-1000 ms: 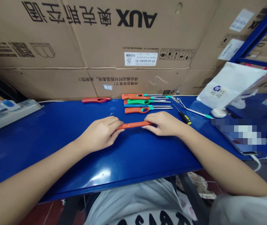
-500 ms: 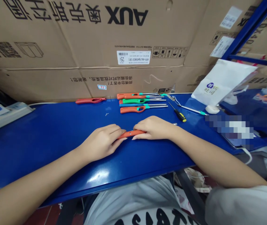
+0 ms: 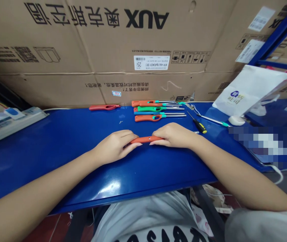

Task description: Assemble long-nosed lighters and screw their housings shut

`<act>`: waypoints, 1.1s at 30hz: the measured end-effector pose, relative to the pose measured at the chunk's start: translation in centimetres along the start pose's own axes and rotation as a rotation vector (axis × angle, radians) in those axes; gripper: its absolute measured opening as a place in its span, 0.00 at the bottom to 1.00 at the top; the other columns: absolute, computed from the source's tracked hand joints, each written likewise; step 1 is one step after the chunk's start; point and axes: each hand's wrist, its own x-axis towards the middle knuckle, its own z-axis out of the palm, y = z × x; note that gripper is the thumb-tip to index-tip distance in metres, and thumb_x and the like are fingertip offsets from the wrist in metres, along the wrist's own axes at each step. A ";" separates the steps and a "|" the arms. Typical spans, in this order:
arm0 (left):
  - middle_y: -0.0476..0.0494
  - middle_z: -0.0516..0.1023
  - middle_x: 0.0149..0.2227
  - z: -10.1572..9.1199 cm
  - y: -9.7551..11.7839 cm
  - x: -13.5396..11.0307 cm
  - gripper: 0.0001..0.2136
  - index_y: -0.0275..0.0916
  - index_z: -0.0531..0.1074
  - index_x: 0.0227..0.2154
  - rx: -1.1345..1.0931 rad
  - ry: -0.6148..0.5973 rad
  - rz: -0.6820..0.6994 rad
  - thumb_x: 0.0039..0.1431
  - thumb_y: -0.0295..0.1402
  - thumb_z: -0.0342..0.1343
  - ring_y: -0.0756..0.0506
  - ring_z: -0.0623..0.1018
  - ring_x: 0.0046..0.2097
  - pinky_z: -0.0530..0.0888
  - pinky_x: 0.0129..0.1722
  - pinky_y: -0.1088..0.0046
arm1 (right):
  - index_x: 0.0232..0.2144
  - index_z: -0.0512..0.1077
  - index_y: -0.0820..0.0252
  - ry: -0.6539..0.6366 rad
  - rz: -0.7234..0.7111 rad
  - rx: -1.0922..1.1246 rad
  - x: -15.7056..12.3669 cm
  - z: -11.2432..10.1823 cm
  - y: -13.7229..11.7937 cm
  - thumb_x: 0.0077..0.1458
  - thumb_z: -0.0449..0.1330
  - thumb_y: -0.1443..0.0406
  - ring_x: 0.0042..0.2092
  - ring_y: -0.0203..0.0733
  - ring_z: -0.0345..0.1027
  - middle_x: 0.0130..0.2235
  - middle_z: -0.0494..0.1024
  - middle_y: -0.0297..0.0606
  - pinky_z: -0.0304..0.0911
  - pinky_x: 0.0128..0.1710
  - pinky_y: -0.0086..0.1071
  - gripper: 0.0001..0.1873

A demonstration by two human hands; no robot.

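An orange lighter body (image 3: 145, 139) lies across the middle of the blue table (image 3: 57, 148), held at both ends. My left hand (image 3: 114, 145) is closed round its left end. Over its right end my right hand (image 3: 176, 134) is closed too, and a thin metal tip pokes out beyond that hand. Behind them lies a row of several long-nosed lighters (image 3: 155, 109) with orange, green and blue handles. A single red lighter body (image 3: 104, 107) lies apart to the left.
A yellow-and-black screwdriver (image 3: 198, 124) lies right of the row. A white paper bag (image 3: 249, 90) stands at the right. Large cardboard boxes (image 3: 108, 50) wall off the back. A white power strip (image 3: 9, 121) sits at the left edge.
Both hands have drawn closer together along the orange lighter body, so less of it shows between them. The other lighters have not moved.
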 end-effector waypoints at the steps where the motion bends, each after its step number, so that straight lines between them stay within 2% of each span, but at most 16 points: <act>1: 0.41 0.80 0.37 0.0 0.1 -0.1 0.12 0.35 0.76 0.43 0.009 0.002 0.006 0.71 0.37 0.51 0.45 0.78 0.38 0.74 0.39 0.71 | 0.31 0.75 0.60 -0.009 0.001 0.009 0.0 0.0 -0.1 0.68 0.52 0.49 0.31 0.39 0.68 0.28 0.78 0.37 0.50 0.31 0.30 0.24; 6: 0.40 0.80 0.35 0.0 0.6 -0.3 0.13 0.34 0.76 0.43 0.040 0.000 0.002 0.71 0.37 0.49 0.45 0.77 0.36 0.73 0.38 0.70 | 0.32 0.76 0.60 -0.034 0.020 0.040 0.0 -0.1 -0.2 0.68 0.52 0.50 0.32 0.39 0.71 0.30 0.79 0.37 0.52 0.32 0.29 0.23; 8: 0.40 0.80 0.36 0.1 0.8 -0.2 0.14 0.35 0.76 0.41 -0.029 0.007 -0.063 0.71 0.39 0.50 0.45 0.77 0.36 0.73 0.39 0.70 | 0.33 0.77 0.59 -0.033 0.040 0.057 0.0 -0.2 -0.2 0.67 0.53 0.49 0.33 0.40 0.72 0.30 0.80 0.37 0.54 0.32 0.29 0.23; 10: 0.42 0.80 0.32 0.3 1.0 0.1 0.16 0.36 0.77 0.36 -0.236 -0.003 -0.253 0.70 0.42 0.50 0.47 0.77 0.32 0.73 0.34 0.72 | 0.40 0.78 0.58 -0.002 0.054 0.075 -0.1 -0.3 -0.2 0.67 0.54 0.49 0.36 0.41 0.74 0.35 0.82 0.38 0.56 0.34 0.30 0.21; 12: 0.46 0.77 0.25 0.6 1.1 0.5 0.21 0.36 0.74 0.28 -0.578 -0.040 -0.550 0.69 0.47 0.49 0.51 0.72 0.23 0.70 0.24 0.75 | 0.50 0.76 0.57 0.062 0.055 0.074 -0.2 -0.3 -0.2 0.67 0.54 0.51 0.42 0.43 0.76 0.43 0.83 0.41 0.60 0.37 0.31 0.21; 14: 0.48 0.73 0.20 1.0 1.2 0.9 0.23 0.36 0.71 0.24 -0.902 -0.060 -0.798 0.67 0.49 0.50 0.53 0.66 0.18 0.65 0.18 0.77 | 0.57 0.72 0.57 0.111 0.033 0.042 -0.3 -0.2 -0.3 0.66 0.54 0.49 0.46 0.45 0.76 0.48 0.82 0.43 0.61 0.39 0.32 0.25; 15: 0.49 0.72 0.20 1.1 1.3 1.1 0.22 0.36 0.71 0.25 -1.015 -0.063 -0.876 0.67 0.49 0.52 0.54 0.65 0.17 0.63 0.17 0.78 | 0.58 0.71 0.56 0.117 0.018 0.016 -0.3 -0.1 -0.3 0.65 0.55 0.48 0.45 0.45 0.76 0.48 0.82 0.43 0.61 0.38 0.32 0.27; 17: 0.49 0.72 0.20 1.1 1.5 1.2 0.18 0.36 0.72 0.29 -1.111 -0.071 -0.926 0.66 0.46 0.53 0.53 0.65 0.18 0.63 0.16 0.78 | 0.59 0.71 0.55 0.104 -0.010 -0.027 -0.4 0.0 -0.5 0.64 0.55 0.46 0.42 0.44 0.76 0.44 0.82 0.41 0.60 0.35 0.31 0.29; 19: 0.49 0.73 0.22 0.9 1.7 1.0 0.18 0.36 0.75 0.37 -1.009 -0.093 -0.840 0.69 0.46 0.48 0.52 0.68 0.19 0.65 0.18 0.76 | 0.58 0.71 0.53 0.096 -0.031 -0.044 -0.4 0.0 -0.8 0.67 0.53 0.48 0.41 0.43 0.76 0.43 0.82 0.39 0.58 0.33 0.31 0.26; 21: 0.46 0.77 0.27 0.5 2.1 0.7 0.21 0.36 0.76 0.43 -0.717 -0.097 -0.625 0.71 0.47 0.44 0.49 0.74 0.26 0.71 0.24 0.73 | 0.58 0.71 0.53 0.087 -0.045 -0.033 -0.4 0.1 -1.1 0.69 0.51 0.52 0.41 0.43 0.76 0.43 0.82 0.39 0.58 0.34 0.31 0.22; 23: 0.42 0.80 0.38 0.0 2.3 0.3 0.19 0.38 0.75 0.48 -0.366 -0.104 -0.366 0.70 0.46 0.48 0.45 0.80 0.38 0.76 0.37 0.70 | 0.58 0.71 0.54 0.073 -0.061 -0.014 -0.3 0.1 -1.4 0.69 0.52 0.54 0.41 0.43 0.76 0.44 0.81 0.39 0.58 0.34 0.32 0.21; 25: 0.41 0.80 0.43 -0.3 2.4 -0.1 0.16 0.39 0.74 0.50 -0.128 -0.151 -0.201 0.70 0.44 0.50 0.43 0.80 0.43 0.75 0.42 0.69 | 0.56 0.71 0.56 0.052 -0.076 0.009 -0.2 0.2 -1.7 0.69 0.51 0.53 0.40 0.42 0.75 0.44 0.82 0.40 0.58 0.34 0.31 0.21; 29: 0.43 0.79 0.38 -0.3 2.1 -0.5 0.15 0.37 0.73 0.49 0.068 -0.229 -0.075 0.72 0.40 0.47 0.45 0.79 0.36 0.73 0.36 0.72 | 0.49 0.74 0.59 0.045 -0.095 0.045 0.0 0.7 -1.9 0.69 0.51 0.51 0.37 0.41 0.74 0.41 0.81 0.40 0.58 0.33 0.31 0.21; 33: 0.44 0.79 0.37 0.1 1.8 -0.6 0.15 0.37 0.74 0.48 0.087 -0.239 -0.037 0.73 0.40 0.46 0.45 0.79 0.35 0.72 0.36 0.72 | 0.49 0.75 0.58 0.018 -0.098 0.074 0.1 1.2 -1.8 0.70 0.50 0.52 0.37 0.42 0.75 0.41 0.82 0.38 0.59 0.34 0.31 0.21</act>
